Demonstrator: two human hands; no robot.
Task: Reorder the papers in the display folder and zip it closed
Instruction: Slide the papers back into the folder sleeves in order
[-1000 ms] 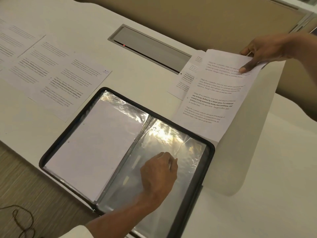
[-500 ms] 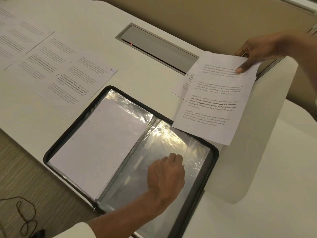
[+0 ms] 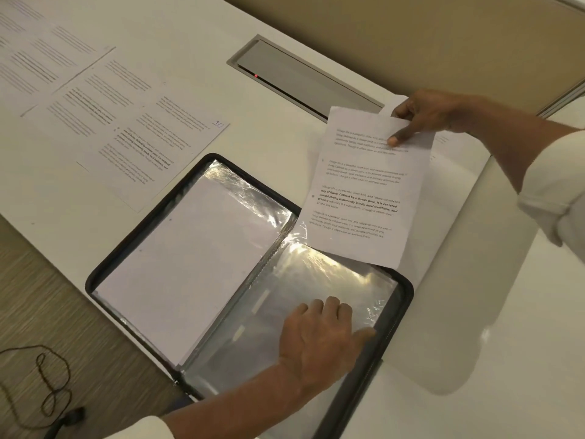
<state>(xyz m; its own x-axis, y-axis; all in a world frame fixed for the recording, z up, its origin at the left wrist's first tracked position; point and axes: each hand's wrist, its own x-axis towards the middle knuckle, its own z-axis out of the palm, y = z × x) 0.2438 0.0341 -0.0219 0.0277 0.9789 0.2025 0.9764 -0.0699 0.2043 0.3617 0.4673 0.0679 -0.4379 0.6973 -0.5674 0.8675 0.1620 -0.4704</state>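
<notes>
A black zip display folder [image 3: 139,248] lies open on the white table. Its left sleeve holds a blank-looking sheet [image 3: 190,264]; the right sleeve [image 3: 323,274] is shiny and looks empty. My left hand [image 3: 319,340] lies on the right sleeve, fingers curled against the plastic near its outer edge. My right hand [image 3: 424,117] pinches the top of a printed sheet [image 3: 361,191], which hangs over the folder's upper right corner. Several printed sheets [image 3: 126,122] lie spread on the table at the upper left, one marked 10.
A grey cable hatch [image 3: 304,80] with a red light is set into the table behind the folder. More paper [image 3: 449,147] lies under my right arm. A dark cord [image 3: 44,384] lies on the floor at the lower left. A beige partition runs behind.
My right hand has brought the printed sheet down and left, from beyond the folder to over its upper right corner. My left hand has shifted towards the right sleeve's outer edge.
</notes>
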